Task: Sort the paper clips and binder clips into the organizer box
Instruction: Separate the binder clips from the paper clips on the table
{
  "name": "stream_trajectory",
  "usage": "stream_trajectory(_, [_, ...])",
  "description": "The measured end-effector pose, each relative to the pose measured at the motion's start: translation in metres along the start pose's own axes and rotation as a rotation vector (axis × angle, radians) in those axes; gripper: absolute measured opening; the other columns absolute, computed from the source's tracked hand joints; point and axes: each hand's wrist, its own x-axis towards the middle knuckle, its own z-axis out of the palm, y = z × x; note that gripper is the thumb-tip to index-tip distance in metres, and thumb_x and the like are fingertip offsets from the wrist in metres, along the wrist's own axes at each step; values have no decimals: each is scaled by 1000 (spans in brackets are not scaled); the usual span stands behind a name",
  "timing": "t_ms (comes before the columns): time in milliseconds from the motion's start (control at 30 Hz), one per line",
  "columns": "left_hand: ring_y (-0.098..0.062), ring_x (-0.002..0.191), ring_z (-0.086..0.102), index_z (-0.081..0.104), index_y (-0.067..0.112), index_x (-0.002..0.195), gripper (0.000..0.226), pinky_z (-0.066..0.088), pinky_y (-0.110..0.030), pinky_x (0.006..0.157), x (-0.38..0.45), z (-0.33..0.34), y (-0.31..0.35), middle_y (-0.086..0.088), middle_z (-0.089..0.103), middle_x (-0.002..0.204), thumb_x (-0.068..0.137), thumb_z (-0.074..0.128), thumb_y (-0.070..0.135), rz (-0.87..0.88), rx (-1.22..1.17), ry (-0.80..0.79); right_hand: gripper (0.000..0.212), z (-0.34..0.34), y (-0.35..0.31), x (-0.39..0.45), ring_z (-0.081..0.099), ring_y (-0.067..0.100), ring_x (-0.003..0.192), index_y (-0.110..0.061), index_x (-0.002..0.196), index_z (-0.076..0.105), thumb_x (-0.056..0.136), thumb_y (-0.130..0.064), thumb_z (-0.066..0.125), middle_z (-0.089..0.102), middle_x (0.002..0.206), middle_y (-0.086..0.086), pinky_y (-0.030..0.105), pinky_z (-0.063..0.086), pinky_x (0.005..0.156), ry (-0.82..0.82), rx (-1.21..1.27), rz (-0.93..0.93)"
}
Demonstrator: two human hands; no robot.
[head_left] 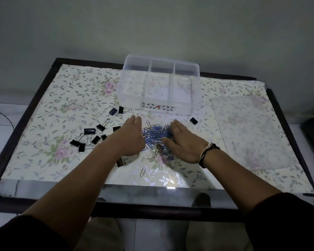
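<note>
Head view: your flat, straight-fingered left hand [131, 136] and right hand [183, 142] flank the blue-and-silver paper-clip heap [155, 135]; the clear three-compartment organizer box [158, 107] stands toward the table's far edge, black binder clips [91, 134] scattered left.

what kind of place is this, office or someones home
Most likely a home, not an office: a small dark-framed table with a floral covering under a glossy top, pushed against a plain wall, on a pale tiled floor. No office furniture shows.

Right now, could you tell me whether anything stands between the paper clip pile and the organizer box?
Nothing visible does. The paper clip pile lies between the left hand and right hand, just in front of the organizer box, whose compartments are open on top. One binder clip lies off to the right.
</note>
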Motion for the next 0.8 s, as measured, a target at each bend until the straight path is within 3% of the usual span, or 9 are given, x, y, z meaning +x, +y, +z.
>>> stream_trajectory(133, [-29, 153, -19, -12, 4, 158, 87, 0, -41, 124, -12, 27, 18, -16, -22, 165, 98, 49, 20, 31, 22, -80, 82, 22, -25, -5, -10, 25, 155, -2, 158, -3, 103, -53, 32, -7, 167, 16, 35, -1, 125, -33, 83, -23])
stream_trajectory(233, [-28, 154, -17, -11, 4, 158, 86, 1, -40, 125, -15, 25, 20, -15, -21, 165, 98, 48, 18, 59, -23, -50, 74, 22, -26, -7, -5, 24, 155, 0, 155, 11, 103, -46, 37, 4, 166, 19, 42, 11, 126, 59, 170, -3])
stream_trajectory(333, [-29, 153, -19, -13, 2, 157, 83, 0, -40, 125, -18, 19, 9, -16, -21, 165, 100, 45, 22, 30, -8, -1, 75, 17, -11, -19, -8, 30, 155, 6, 155, 7, 104, -41, 36, -3, 165, 24, 41, 6, 126, 71, 172, 201])
stream_trajectory(433, [-30, 153, -20, -13, 1, 157, 87, 1, -42, 125, -21, 25, 7, -18, -23, 164, 100, 47, 29, 12, 3, -73, 81, 27, -9, -27, -12, 37, 153, 8, 154, 5, 103, -48, 33, -11, 163, 27, 43, 0, 125, 5, 122, 327])
stream_trajectory(800, [-27, 154, -17, -10, 4, 158, 89, -3, -41, 126, -3, 35, 17, -16, -18, 166, 100, 47, 38, 64, -44, 41, 82, 27, -17, -11, -7, 35, 154, 7, 155, 1, 103, -49, 31, -6, 164, 27, 42, 3, 126, 69, 43, 208])
